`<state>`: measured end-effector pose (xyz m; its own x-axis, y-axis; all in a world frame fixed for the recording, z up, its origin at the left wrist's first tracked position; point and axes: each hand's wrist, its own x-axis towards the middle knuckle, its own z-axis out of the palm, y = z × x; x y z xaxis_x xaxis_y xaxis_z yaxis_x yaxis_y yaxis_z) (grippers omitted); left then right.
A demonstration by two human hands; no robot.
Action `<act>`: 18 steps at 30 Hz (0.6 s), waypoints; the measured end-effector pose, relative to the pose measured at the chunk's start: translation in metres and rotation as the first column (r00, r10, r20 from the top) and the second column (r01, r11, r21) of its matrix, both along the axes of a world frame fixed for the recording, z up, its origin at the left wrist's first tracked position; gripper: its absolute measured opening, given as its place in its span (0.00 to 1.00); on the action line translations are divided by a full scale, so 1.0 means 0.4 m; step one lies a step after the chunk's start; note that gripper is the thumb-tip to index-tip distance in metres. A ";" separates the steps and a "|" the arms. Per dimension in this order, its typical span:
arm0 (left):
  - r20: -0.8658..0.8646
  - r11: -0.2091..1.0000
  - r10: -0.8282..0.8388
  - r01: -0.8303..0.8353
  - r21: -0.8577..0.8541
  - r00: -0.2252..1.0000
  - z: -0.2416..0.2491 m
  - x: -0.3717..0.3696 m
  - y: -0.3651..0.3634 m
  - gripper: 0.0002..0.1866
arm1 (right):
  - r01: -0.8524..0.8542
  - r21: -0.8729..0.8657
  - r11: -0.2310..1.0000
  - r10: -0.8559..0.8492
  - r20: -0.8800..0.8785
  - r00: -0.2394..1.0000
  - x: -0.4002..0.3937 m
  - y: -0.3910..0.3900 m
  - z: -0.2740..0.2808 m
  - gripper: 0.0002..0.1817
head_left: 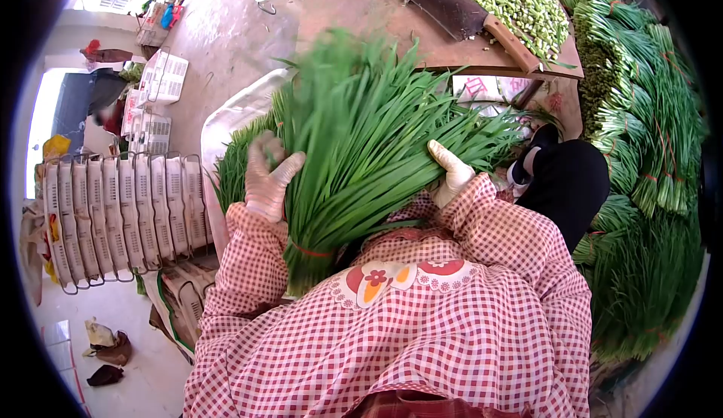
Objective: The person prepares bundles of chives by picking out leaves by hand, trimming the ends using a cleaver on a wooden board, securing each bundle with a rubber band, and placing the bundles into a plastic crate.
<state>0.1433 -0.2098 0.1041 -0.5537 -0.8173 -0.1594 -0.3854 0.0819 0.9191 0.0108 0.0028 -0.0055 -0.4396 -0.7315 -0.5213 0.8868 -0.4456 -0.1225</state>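
A large bundle of garlic chives [354,139] lies across my lap, its long leaves fanned out to the upper right. A red band [310,251] ties it near the lower end. My right hand [452,173], in a pale glove, grips the leaves with its thumb on top; its other fingers are hidden underneath. At the bundle's left side is my left hand [273,177], gloved too, with thumb and bent fingers apart and its thumb near the leaves. Its fingertips and the leaf tips above are blurred by motion. More chives [245,151] lie in a white crate [237,113] behind that hand.
A cleaver [444,7] lies on a brown board [361,11] beside chopped green pieces [520,0]. Tied chive bundles [640,102] are piled along the right. White crates [128,215] stand at the left. A dark-clothed leg [568,184] is right of my hand.
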 end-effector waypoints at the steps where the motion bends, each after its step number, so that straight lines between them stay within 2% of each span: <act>1: 0.003 0.985 0.025 -0.024 -0.170 1.000 0.001 -0.003 -0.001 0.28 | -0.019 -0.048 0.999 0.018 -0.017 1.000 -0.003 0.004 0.005 0.21; 2: 0.005 0.985 0.022 -0.021 -0.170 1.000 0.000 0.008 -0.009 0.28 | -0.016 -0.047 0.999 0.015 -0.015 1.000 -0.005 0.008 0.014 0.21; 3: 0.068 0.896 -0.202 0.212 -0.391 0.977 -0.001 0.034 -0.022 0.26 | -0.034 -0.020 0.999 0.034 -0.015 0.999 -0.005 0.008 0.024 0.20; 4: 0.179 0.707 -0.392 0.420 -0.570 0.902 0.001 0.058 -0.025 0.25 | -0.055 0.006 0.998 0.055 -0.014 0.998 -0.005 0.005 0.029 0.19; 5: 0.288 0.642 -0.476 0.552 -0.532 0.831 0.038 0.051 0.021 0.21 | -0.065 -0.047 0.997 0.064 -0.019 0.998 -0.006 0.004 0.001 0.17; 6: 0.338 0.535 -0.538 0.622 -0.571 0.772 0.021 0.058 0.031 0.20 | -0.069 -0.050 0.996 0.068 -0.018 0.998 -0.006 0.005 0.001 0.17; 8: 0.438 0.513 -0.516 0.675 -0.530 0.736 -0.033 0.066 0.045 0.18 | -0.053 -0.042 0.998 0.050 -0.078 0.996 -0.007 0.009 0.003 0.18; 9: 0.476 0.535 -0.511 0.698 -0.475 0.716 -0.057 0.068 0.049 0.20 | -0.094 -0.026 0.995 0.091 -0.120 0.989 -0.007 0.014 -0.002 0.23; 10: 0.526 0.494 -0.488 0.718 -0.491 0.696 -0.073 0.070 0.048 0.21 | -0.095 -0.021 0.995 0.092 -0.122 0.988 -0.003 0.022 -0.009 0.23; 12: 0.495 0.574 -0.483 0.688 -0.445 0.723 -0.088 0.070 0.041 0.26 | -0.105 0.054 0.993 0.114 -0.219 0.969 0.006 0.042 -0.029 0.30; 13: 0.492 0.572 -0.488 0.690 -0.444 0.721 -0.090 0.066 0.043 0.26 | -0.153 0.112 0.982 0.173 -0.200 0.964 0.005 0.055 -0.049 0.37; 14: 0.509 0.593 -0.474 0.687 -0.419 0.719 -0.086 0.059 0.047 0.31 | -0.150 0.114 0.982 0.170 -0.200 0.965 0.011 0.055 -0.059 0.37; 15: 0.527 0.614 -0.459 0.684 -0.394 0.715 -0.081 0.054 0.052 0.36 | -0.284 0.208 0.936 0.316 -0.141 0.938 0.021 0.054 -0.067 0.39; 16: 0.527 0.612 -0.462 0.687 -0.392 0.713 -0.076 0.048 0.061 0.36 | -0.413 0.290 0.863 0.449 -0.069 0.891 0.031 0.057 -0.072 0.41; 17: 0.576 0.560 -0.438 0.711 -0.425 0.690 -0.071 0.041 0.071 0.41 | -0.440 0.197 0.876 0.462 -0.082 0.883 0.046 0.055 -0.065 0.44; 18: 0.622 0.507 -0.409 0.733 -0.453 0.668 -0.068 0.034 0.082 0.46 | -0.493 0.220 0.842 0.521 -0.090 0.849 0.052 0.042 -0.042 0.45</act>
<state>0.1570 -0.1770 0.0768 -0.9480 -0.3090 -0.0759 -0.3170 0.8964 0.3099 0.0317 0.0198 -0.0225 -0.1113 -0.7703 -0.6279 0.9492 0.1046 -0.2967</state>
